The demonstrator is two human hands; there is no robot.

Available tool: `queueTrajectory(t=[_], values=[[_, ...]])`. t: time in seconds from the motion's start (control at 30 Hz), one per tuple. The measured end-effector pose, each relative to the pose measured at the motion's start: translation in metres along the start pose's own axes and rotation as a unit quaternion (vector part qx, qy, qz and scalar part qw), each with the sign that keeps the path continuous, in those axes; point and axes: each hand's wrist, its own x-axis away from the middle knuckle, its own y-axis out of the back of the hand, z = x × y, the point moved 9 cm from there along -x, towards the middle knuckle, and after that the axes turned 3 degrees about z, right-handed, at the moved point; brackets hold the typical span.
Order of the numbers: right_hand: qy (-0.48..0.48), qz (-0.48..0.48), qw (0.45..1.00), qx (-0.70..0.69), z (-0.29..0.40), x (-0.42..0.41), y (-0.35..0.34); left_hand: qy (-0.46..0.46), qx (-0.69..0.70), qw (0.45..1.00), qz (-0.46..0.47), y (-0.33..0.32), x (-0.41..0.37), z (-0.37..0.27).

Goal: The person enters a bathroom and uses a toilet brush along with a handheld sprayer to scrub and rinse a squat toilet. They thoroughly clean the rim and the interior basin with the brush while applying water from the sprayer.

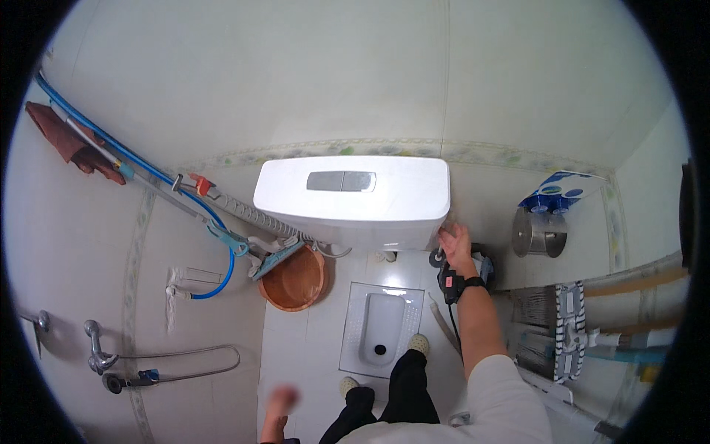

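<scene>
My right hand [456,247] reaches to the lower right corner of a white wall-mounted toilet cistern [355,205]. Its fingertips are at the cistern's side, partly hidden, so I cannot tell whether they grip anything. A grey dual flush button [341,181] is set in the cistern lid. Just below that hand are a dark bin [487,269] and a small round dark object. My left hand [283,399] hangs low at the left, blurred, above the tiled floor. Before my feet lies a white squat toilet [383,327] set in the floor.
A brown basin [294,280] stands left, with a flat mop [277,258] leaning over it. A blue hose [133,155] runs along the left wall near a hand shower [113,383]. At right are a metal paper holder [538,233] and a striped mop head [569,333].
</scene>
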Motion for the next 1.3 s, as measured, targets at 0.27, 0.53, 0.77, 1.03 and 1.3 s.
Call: queueTrajectory(t=[0.27,0.53,0.77,1.03,1.3], values=[[-0.034,-0.037,0.997,-0.053,-0.087,0.151,0.031,0.052,0.556,0.829,0.005,-0.02,-0.008,0.07],[-0.06,-0.131,0.979,0.143,-0.295,0.361,0.028,0.058,0.581,0.809,0.07,-0.033,-0.011,0.219],[-0.195,-0.148,0.935,0.258,-0.437,0.543,0.038,0.085,0.566,0.811,0.12,-0.031,0.052,0.342],[-0.188,-0.116,0.923,0.316,-0.559,0.616,0.03,0.017,0.536,0.812,0.23,-0.08,0.104,0.304],[-0.157,-0.144,0.776,0.594,-0.672,0.721,0.095,-0.012,0.444,0.848,0.29,-0.167,0.178,0.367]])
